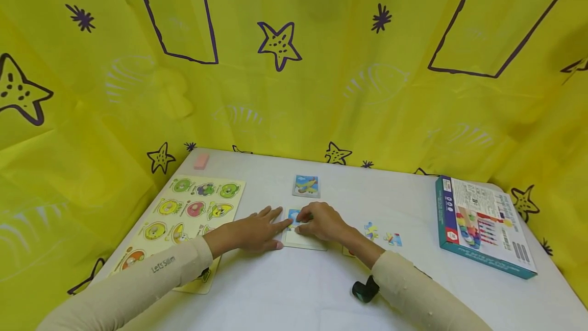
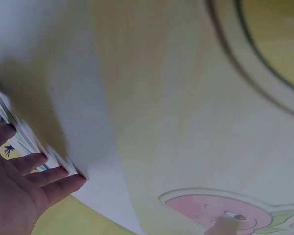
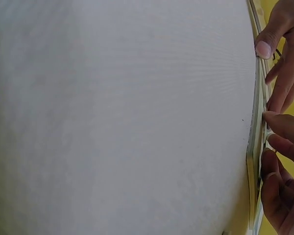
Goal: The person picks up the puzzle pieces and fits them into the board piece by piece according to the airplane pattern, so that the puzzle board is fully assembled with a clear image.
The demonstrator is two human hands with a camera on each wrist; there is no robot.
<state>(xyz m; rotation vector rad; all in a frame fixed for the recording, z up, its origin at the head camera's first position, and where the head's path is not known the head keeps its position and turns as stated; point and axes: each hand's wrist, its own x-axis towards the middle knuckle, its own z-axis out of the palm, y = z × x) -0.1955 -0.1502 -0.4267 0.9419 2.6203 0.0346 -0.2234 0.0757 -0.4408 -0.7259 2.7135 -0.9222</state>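
A small puzzle board (image 1: 304, 241) lies flat on the white table, its lower part bare and pale, with blue picture area at its upper left. My left hand (image 1: 258, 231) rests at the board's left side, fingers spread; the left wrist view also shows that hand (image 2: 19, 191) with fingers extended. Over the board, the curled thumb and fingers of my right hand (image 1: 321, 222) pinch a small puzzle piece (image 1: 294, 214), mostly hidden by the fingertips. In the right wrist view both hands meet at the board's edge (image 3: 255, 166).
Loose jigsaw pieces (image 1: 393, 239) lie right of my right hand. An airplane puzzle (image 1: 306, 186) sits behind the board. A fruit board (image 1: 234, 201) is at left, a pink block (image 1: 201, 161) at back left, a boxed set (image 1: 487, 223) at right, and a dark object (image 1: 364, 291) near my right sleeve.
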